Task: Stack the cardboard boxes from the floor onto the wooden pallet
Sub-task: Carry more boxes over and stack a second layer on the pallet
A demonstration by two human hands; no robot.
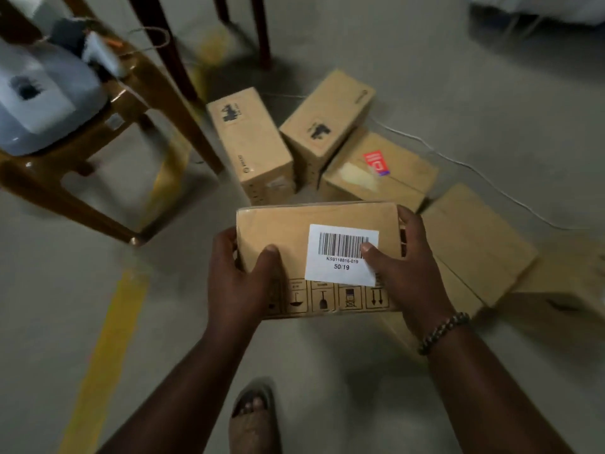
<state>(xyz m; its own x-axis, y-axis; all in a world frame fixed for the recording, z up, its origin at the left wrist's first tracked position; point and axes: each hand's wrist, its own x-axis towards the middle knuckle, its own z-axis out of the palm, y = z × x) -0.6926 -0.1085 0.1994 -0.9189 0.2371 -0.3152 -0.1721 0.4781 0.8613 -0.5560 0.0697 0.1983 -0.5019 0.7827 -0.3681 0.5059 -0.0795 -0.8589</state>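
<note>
Looking down through the head camera, I am holding a cardboard box (314, 257) above the floor (49, 290) with both hands. My left hand (242, 280) is gripping its left end, with the thumb lying on top. My right hand (409, 273) is gripping the right end, and its thumb is pressing on the white barcode label (340, 253). A beaded bracelet (442, 332) is sitting on my right wrist.

Just beyond the held box, a box with a red sticker (376, 168) and two printed boxes (252, 142) are lying close together on the floor. A blurred flat box (474, 240) is lying at my right. A brown chair (82, 165) is standing to my left, beside a yellow floor line (108, 348).
</note>
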